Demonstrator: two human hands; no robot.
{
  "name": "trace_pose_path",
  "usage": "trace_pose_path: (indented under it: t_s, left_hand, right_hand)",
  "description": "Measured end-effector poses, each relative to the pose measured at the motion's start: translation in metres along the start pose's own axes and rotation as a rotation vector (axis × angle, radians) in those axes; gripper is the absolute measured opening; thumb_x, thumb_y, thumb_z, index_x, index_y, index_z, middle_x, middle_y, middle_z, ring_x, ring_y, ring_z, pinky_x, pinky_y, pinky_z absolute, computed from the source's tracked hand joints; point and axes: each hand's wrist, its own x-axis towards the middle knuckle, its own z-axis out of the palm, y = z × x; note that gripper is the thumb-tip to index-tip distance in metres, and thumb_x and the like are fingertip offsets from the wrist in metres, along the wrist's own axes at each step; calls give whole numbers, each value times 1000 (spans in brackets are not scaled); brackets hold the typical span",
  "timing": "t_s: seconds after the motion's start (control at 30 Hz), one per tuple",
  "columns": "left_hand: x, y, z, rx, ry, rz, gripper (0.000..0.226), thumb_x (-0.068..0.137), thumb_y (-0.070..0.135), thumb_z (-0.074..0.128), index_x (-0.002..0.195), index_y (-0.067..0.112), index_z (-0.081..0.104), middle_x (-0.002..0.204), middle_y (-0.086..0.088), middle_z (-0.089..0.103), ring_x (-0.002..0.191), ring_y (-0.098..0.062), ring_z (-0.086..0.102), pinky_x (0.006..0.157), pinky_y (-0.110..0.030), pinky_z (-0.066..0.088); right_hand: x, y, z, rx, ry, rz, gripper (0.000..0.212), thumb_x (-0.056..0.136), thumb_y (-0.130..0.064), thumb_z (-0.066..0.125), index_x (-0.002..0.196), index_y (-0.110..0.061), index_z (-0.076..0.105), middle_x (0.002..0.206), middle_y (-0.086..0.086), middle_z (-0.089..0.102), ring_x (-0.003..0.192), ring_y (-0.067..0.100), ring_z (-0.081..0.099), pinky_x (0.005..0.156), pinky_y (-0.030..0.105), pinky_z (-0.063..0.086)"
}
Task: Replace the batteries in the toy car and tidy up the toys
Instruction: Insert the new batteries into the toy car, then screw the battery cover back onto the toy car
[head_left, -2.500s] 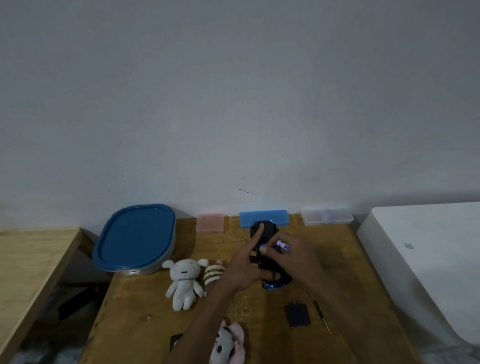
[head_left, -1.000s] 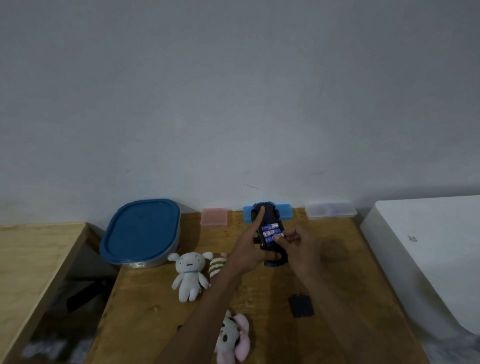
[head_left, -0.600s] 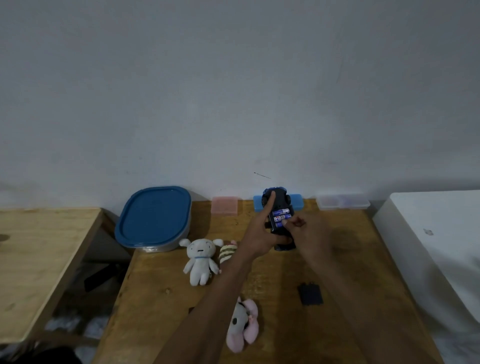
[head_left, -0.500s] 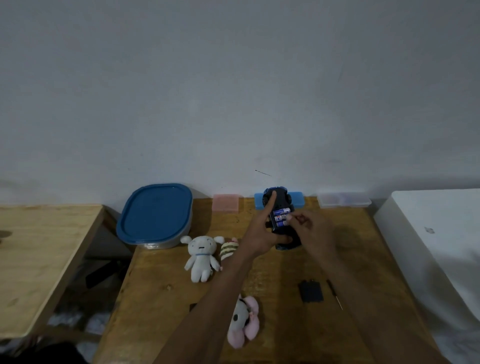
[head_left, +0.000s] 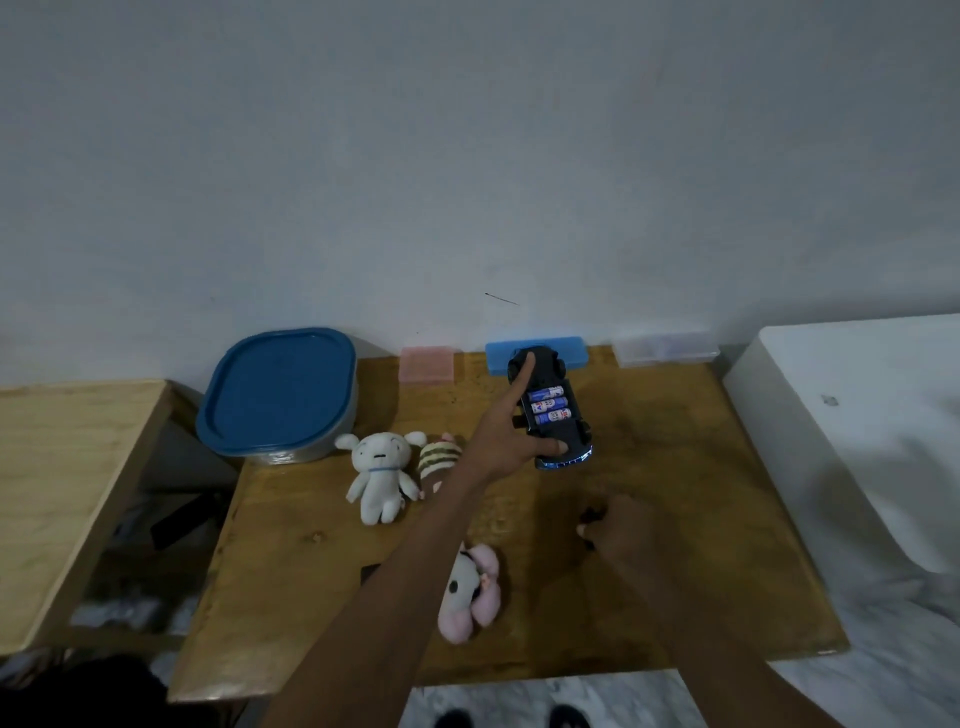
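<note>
My left hand (head_left: 505, 442) holds the black toy car (head_left: 570, 441) upside down, just above the wooden table (head_left: 717, 519), index finger stretched along its underside. Three blue-and-white batteries (head_left: 549, 406) lie side by side in its uncovered compartment. My right hand (head_left: 626, 530) is down on the table nearer to me, fingers curled around the black battery cover (head_left: 589, 515), which shows only at the fingertips. A white plush (head_left: 379, 467), a striped plush (head_left: 439, 457) and a pink plush (head_left: 468, 592) lie on the table's left half.
A blue-lidded container (head_left: 280, 389) stands at the back left. Pink (head_left: 426, 365), blue (head_left: 574, 353) and clear (head_left: 665, 351) small boxes line the wall. A white surface (head_left: 857, 426) borders the right, a lower wooden table (head_left: 62, 467) the left.
My right hand left the car's battery compartment and came down toward me onto the black cover. The left hand keeps the car in place. My head tilted down a little.
</note>
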Motion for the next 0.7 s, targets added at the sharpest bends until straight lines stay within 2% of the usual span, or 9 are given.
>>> trace_pose_path:
  t_s: [0.1, 0.2, 0.3, 0.4, 0.5, 0.57, 0.6, 0.63, 0.7]
  left_hand:
    - [-5, -5, -2, -27, 1, 0, 118, 71, -5, 85, 156, 45, 21, 151, 0, 44, 119, -22, 59, 88, -29, 60]
    - [-9, -7, -6, -50, 3, -21, 118, 70, -7, 85, 155, 46, 23, 151, -2, 44, 114, -17, 61, 85, -31, 61]
    - [-12, -7, -10, -50, 8, -26, 119, 70, -8, 85, 156, 45, 22, 151, -2, 44, 110, -12, 61, 84, -30, 61]
    - [-15, -3, -14, -47, 6, -33, 119, 70, -7, 85, 156, 47, 22, 152, -2, 44, 114, -17, 61, 85, -32, 61]
    - [-18, 0, -18, -40, -4, -26, 119, 71, -8, 85, 157, 45, 21, 150, 0, 44, 111, -12, 61, 80, -25, 61]
    - [-19, 3, -20, -26, -11, -15, 119, 72, -8, 83, 158, 42, 19, 146, 2, 46, 108, -6, 60, 76, -19, 58]
    - [-20, 3, -22, -22, -12, -11, 119, 72, -9, 83, 158, 41, 19, 145, 2, 46, 109, -5, 59, 76, -18, 57]
    - [-20, 4, -24, -23, -12, -9, 119, 72, -9, 83, 158, 41, 19, 145, 2, 46, 110, -6, 59, 76, -18, 57]
    - [-21, 5, -27, -23, -17, -11, 118, 72, -8, 83, 158, 42, 20, 146, 2, 45, 114, -10, 59, 82, -24, 59]
  right_hand:
    - [-8, 1, 7, -138, 97, -20, 64, 68, -34, 87, 124, -12, 62, 133, 16, 53, 122, 33, 53, 101, 36, 45]
    - [-13, 2, 9, -96, 103, -28, 67, 66, -33, 89, 124, -12, 62, 132, 17, 50, 119, 34, 54, 103, 40, 46]
    - [-10, 8, 6, 36, 39, 8, 47, 68, -26, 91, 104, -5, 71, 114, 16, 64, 101, 29, 63, 85, 32, 53]
    - [-10, 11, -1, 89, 37, -3, 21, 80, -12, 82, 96, 1, 76, 101, 16, 74, 97, 29, 69, 58, 9, 38]
    - [-15, 7, -12, 135, 87, -61, 7, 86, -10, 76, 92, -10, 80, 100, 9, 76, 97, 23, 69, 60, 3, 38]
    - [-14, 4, -23, 251, 107, -105, 19, 83, -4, 77, 74, -21, 75, 85, 7, 74, 92, 27, 71, 60, 5, 42]
    - [-11, 1, -31, 305, 129, -142, 26, 82, -3, 78, 71, -25, 72, 81, 6, 73, 90, 29, 72, 65, 13, 47]
    - [-11, -4, -40, 337, 163, -174, 23, 82, -4, 78, 73, -25, 74, 81, 6, 73, 88, 29, 72, 69, 24, 52]
    - [-12, -24, -67, 419, 241, -214, 10, 85, -12, 78, 92, -18, 77, 90, 4, 74, 88, 23, 71, 75, 33, 56]
